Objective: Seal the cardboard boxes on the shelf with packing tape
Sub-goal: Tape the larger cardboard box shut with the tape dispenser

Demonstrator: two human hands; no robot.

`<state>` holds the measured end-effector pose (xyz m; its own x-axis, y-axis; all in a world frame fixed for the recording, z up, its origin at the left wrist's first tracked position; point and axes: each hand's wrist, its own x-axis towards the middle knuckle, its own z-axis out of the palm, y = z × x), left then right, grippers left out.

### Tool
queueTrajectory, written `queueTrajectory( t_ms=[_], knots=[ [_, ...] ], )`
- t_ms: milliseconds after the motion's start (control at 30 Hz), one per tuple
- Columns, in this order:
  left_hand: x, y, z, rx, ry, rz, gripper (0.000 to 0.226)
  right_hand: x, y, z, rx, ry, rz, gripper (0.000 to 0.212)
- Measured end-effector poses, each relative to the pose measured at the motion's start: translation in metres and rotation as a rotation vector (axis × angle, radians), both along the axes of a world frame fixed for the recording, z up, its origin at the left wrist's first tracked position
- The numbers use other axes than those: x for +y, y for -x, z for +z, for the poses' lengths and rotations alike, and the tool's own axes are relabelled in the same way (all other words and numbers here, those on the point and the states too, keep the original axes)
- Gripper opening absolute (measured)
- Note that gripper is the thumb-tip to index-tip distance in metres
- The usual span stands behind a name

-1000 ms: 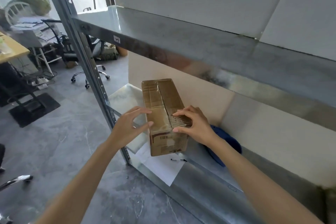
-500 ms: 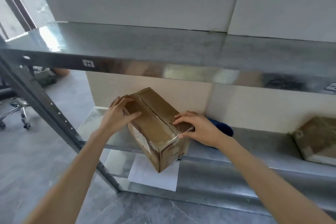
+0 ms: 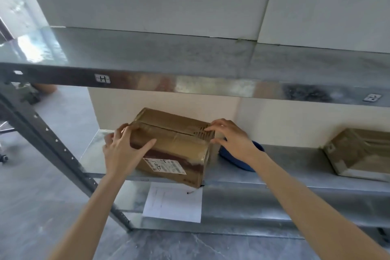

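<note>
On my feed the metal shelving unit (image 3: pixel 52 141) fills almost everything: the upper shelf (image 3: pixel 168 55) runs across the top half, and the middle shelf (image 3: pixel 285 167) lies below it against a pale wall. The cardboard box (image 3: pixel 179 143) sits at the left end of the middle shelf, turned at an angle to the front edge, with its near bottom corner jutting past that edge. The top flaps are down and the seam between them runs along the length of the box. A second box (image 3: pixel 363 152), wrapped in glossy tape, rests at the right end of the same shelf, well apart from the first. A white sheet of paper (image 3: pixel 173 205) lies on the lower shelf at its front edge, just under the overhanging corner. A blue object (image 3: pixel 238 158) lies on the middle shelf just beside the box's right end, partly hidden by the wrist. The left hand (image 3: pixel 122 152) grips the box's left end, fingers curled over the top edge and thumb pressed on the front face. The right hand (image 3: pixel 234 139) holds the right end, fingertips on the top flap and thumb against the end face. A white printed label (image 3: pixel 166 165) sits on the front face below the left thumb.
</note>
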<state>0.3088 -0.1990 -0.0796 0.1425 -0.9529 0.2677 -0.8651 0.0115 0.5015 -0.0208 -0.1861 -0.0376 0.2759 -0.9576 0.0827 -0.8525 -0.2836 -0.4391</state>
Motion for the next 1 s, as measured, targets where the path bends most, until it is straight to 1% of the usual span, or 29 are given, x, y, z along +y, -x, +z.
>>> queueTrajectory(
  t_ms=[100, 133, 300, 367, 433, 533, 633, 800, 867, 933, 1000],
  knots=[
    [0.013, 0.002, -0.002, -0.027, 0.052, 0.041, 0.074, -0.003, -0.005, -0.003, 0.028, 0.013, -0.023, 0.037],
    [0.017, 0.003, -0.003, -0.03, 0.062, 0.054, 0.074, -0.002, -0.007, -0.004, -0.01, 0.001, -0.029, 0.037],
    [0.03, 0.012, -0.008, -0.022, 0.115, 0.115, 0.075, 0.006, -0.025, -0.01, -0.332, -0.097, -0.104, 0.038],
    [0.034, 0.016, -0.01, -0.022, 0.127, 0.138, 0.078, 0.005, -0.035, -0.011, -0.379, -0.099, -0.138, 0.039],
    [0.036, 0.019, -0.011, -0.032, 0.127, 0.156, 0.082, 0.004, -0.046, -0.015, -0.368, -0.105, -0.176, 0.046],
    [0.033, 0.018, -0.009, -0.045, 0.122, 0.155, 0.088, 0.003, -0.058, -0.023, -0.301, -0.117, -0.218, 0.065],
    [0.022, 0.013, -0.005, -0.005, 0.123, 0.131, 0.083, 0.003, -0.064, -0.03, -0.231, -0.059, -0.235, 0.078],
    [0.006, 0.003, -0.002, 0.021, 0.114, 0.063, 0.088, -0.002, -0.062, -0.036, -0.137, -0.032, -0.252, 0.079],
    [0.002, 0.001, -0.001, 0.041, 0.125, -0.033, 0.087, -0.003, -0.062, -0.037, -0.101, -0.018, -0.244, 0.079],
    [-0.002, 0.0, -0.001, 0.061, 0.143, -0.158, 0.086, -0.004, -0.061, -0.038, -0.088, 0.042, -0.188, 0.077],
    [-0.004, -0.001, -0.001, 0.07, 0.155, -0.249, 0.083, -0.005, -0.061, -0.039, -0.125, 0.085, -0.116, 0.071]
  ],
)
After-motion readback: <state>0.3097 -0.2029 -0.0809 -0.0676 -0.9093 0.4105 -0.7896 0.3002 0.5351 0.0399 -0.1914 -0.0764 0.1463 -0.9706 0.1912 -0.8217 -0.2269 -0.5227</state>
